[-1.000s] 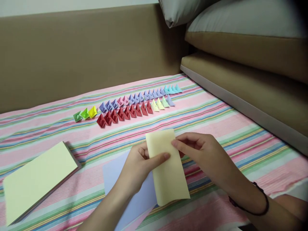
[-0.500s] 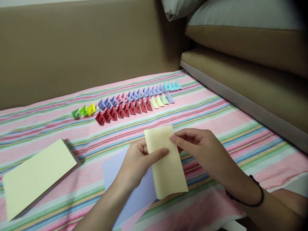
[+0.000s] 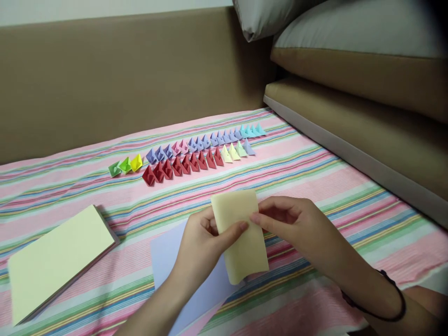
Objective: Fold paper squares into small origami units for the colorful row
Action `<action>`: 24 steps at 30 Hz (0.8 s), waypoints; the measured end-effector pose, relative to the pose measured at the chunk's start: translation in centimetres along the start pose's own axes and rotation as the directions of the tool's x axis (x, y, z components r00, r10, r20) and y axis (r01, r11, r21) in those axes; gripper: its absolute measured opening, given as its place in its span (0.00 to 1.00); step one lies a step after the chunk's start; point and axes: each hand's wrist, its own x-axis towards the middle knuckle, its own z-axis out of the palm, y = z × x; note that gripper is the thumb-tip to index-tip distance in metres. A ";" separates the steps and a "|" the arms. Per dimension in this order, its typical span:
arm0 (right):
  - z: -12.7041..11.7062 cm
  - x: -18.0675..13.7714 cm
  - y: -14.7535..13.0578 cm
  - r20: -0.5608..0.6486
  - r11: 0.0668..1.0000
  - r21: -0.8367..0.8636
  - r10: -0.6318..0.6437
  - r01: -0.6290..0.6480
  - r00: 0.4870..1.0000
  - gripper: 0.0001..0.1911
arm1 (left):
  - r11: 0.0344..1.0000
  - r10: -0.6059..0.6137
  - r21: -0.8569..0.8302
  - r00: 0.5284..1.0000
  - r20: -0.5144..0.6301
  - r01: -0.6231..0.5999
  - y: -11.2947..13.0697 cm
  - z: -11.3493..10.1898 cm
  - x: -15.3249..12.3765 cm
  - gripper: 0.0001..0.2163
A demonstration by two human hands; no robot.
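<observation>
My left hand (image 3: 201, 242) and my right hand (image 3: 290, 224) both pinch a pale yellow sheet of paper (image 3: 241, 242) near its top, thumbs on its front. The sheet hangs just above a striped bedsheet (image 3: 315, 186), its lower end curling toward me. Under my left hand lies a lavender sheet of paper (image 3: 166, 254), flat on the bedsheet. A black band circles my right wrist.
Two rows of small folded paper boats (image 3: 189, 156) in green, yellow, red, purple, pink and blue stand further back. A stack of paper with a pale green top sheet (image 3: 58, 259) lies at the left. Tan cushions (image 3: 357, 126) and grey pillows (image 3: 350, 28) rise at the right and behind.
The yellow sheet's lower end has curled up toward me, so it looks shorter. Both hands keep their pinch near its top.
</observation>
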 end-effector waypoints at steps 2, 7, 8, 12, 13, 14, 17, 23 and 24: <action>-0.1 -0.2 0.1 0.031 1.000 0.014 0.013 -0.014 0.999 0.05 | 1.000 0.024 0.010 0.999 -0.034 -0.024 0.1 0.0 -0.1 0.10; -0.2 -0.6 0.1 0.084 0.997 0.032 0.071 -0.074 0.994 0.05 | 0.996 0.034 -0.076 0.995 -0.096 -0.041 0.0 -0.2 -0.1 0.09; -0.1 -0.7 0.1 0.095 0.996 0.040 0.080 -0.084 0.992 0.06 | 0.994 0.032 -0.102 0.995 -0.095 -0.042 -0.1 -0.3 0.0 0.09; 0.1 -0.8 0.0 0.093 0.997 0.040 0.059 -0.063 0.994 0.06 | 0.986 0.028 -0.163 0.998 -0.059 -0.037 -0.3 -0.3 0.0 0.09; 0.2 -0.8 0.0 0.082 0.998 0.029 0.054 -0.056 0.995 0.06 | 0.986 0.027 -0.165 0.998 -0.052 -0.036 -0.4 -0.3 0.0 0.08; 0.3 -0.8 0.0 0.069 0.998 0.015 0.054 -0.055 0.996 0.06 | 0.986 0.027 -0.165 0.998 -0.049 -0.034 -0.4 -0.3 0.0 0.08; 0.3 -0.9 0.1 0.030 0.997 -0.031 0.068 -0.067 0.997 0.06 | 0.985 0.025 -0.170 0.999 -0.036 -0.031 -0.3 -0.2 0.0 0.07; -0.3 -0.6 -0.1 -0.002 0.998 -0.048 0.027 -0.027 1.000 0.05 | 0.974 -0.008 -0.225 0.999 0.043 0.018 -0.1 -0.2 0.3 0.10; -0.4 -0.5 -0.2 0.000 0.999 -0.037 0.029 -0.028 1.000 0.05 | 0.974 -0.015 -0.223 0.998 0.065 0.030 -0.1 -0.3 0.4 0.11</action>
